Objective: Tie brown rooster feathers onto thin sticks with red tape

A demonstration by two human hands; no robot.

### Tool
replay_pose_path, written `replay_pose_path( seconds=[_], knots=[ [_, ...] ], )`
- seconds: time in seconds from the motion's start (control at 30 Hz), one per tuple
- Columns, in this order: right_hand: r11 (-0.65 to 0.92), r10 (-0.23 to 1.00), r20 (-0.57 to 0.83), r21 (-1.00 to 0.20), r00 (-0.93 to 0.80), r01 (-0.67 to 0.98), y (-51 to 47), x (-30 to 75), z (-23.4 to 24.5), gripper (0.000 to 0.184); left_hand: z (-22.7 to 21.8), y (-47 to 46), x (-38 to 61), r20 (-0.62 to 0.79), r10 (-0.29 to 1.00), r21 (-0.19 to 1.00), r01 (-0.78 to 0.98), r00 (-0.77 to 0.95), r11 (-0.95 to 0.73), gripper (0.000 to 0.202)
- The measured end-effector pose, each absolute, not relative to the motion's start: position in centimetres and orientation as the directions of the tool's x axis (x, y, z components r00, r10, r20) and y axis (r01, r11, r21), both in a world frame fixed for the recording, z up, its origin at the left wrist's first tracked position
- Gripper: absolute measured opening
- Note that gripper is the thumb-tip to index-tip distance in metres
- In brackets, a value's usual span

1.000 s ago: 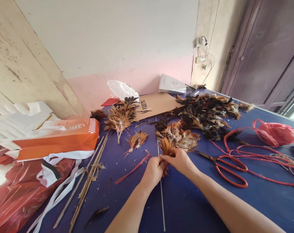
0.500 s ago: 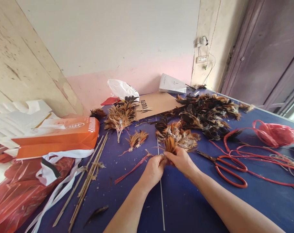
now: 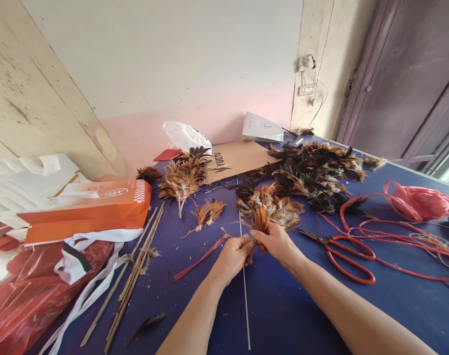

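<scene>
My right hand [image 3: 280,242] is closed round a small bunch of brown feathers [image 3: 260,218], whose tips point up and away from me. My left hand [image 3: 234,257] meets it at the fingertips, pinching the lower quill end of the same bunch; the exact grip is hidden by the fingers. Just beyond lies a pile of fluffy brown and white feathers [image 3: 274,202]. A smaller feather tuft [image 3: 208,213] and a strand of pink plastic string [image 3: 202,257] are to the left of my hands. Scissors with red-orange handles [image 3: 352,256] rest right of my right hand.
A large heap of dark feathers [image 3: 313,172] and a ball of pink string [image 3: 422,202] occupy the right. Leftward are a feather bundle on sticks [image 3: 183,177], thin sticks [image 3: 135,276], an orange bag [image 3: 87,217] and red plastic [image 3: 43,296]. Flat cardboard [image 3: 239,157] lies behind.
My hands stay together on the feather bunch, with only a slight shift of the left fingers. The whole view has moved a little; the things on the table have not changed.
</scene>
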State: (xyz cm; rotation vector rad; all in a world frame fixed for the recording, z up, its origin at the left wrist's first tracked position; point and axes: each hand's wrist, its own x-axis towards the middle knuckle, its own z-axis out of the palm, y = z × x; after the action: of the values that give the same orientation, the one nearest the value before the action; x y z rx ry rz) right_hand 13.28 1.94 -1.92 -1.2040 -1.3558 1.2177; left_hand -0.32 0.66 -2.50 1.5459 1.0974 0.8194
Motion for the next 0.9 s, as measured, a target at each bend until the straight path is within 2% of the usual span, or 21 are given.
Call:
replay_pose_path(
  seconds=[0.3, 0.47, 0.63, 0.73, 0.83, 0.9],
  knots=[
    [0.105, 0.993, 0.090, -0.973, -0.080, 0.204, 2.1, 13.2, -2.6, 0.017, -2.6, 0.6, -0.2, -0.055, 0.934, 0.974, 0.225, 0.354, -0.028, 0.038],
    [0.057, 0.994, 0.043, -0.986, -0.096, 0.155, 2.0, 13.2, -2.3, 0.019, -2.7, 0.6, -0.1, -0.039, 0.948, 0.977, 0.213, 0.316, -0.031, 0.034],
    [0.021, 0.988, 0.007, -0.995, -0.151, 0.094, 2.4, 14.5, -1.2, 0.029, -2.5, 1.2, -0.7, -0.062, 0.980, 0.976, 0.216, 0.189, 0.020, 0.032],
    [0.017, 0.990, -0.019, -0.967, -0.139, 0.255, 2.5, 15.7, -0.5, 0.037, -2.6, 1.5, -1.1, -0.061, 0.990, 0.973, 0.231, 0.126, 0.031, 0.032],
    [0.128, 0.972, 0.016, -0.871, -0.233, 0.475, 2.2, 16.4, 0.2, 0.023, -2.6, 1.5, -1.2, -0.039, 0.992, 0.961, 0.275, 0.122, 0.004, 0.031],
    [0.215, 0.951, 0.045, -0.806, -0.306, 0.551, 1.9, 16.5, 0.6, 0.016, -2.7, 1.4, -1.2, -0.033, 0.988, 0.950, 0.311, 0.153, -0.017, 0.029]
  ],
)
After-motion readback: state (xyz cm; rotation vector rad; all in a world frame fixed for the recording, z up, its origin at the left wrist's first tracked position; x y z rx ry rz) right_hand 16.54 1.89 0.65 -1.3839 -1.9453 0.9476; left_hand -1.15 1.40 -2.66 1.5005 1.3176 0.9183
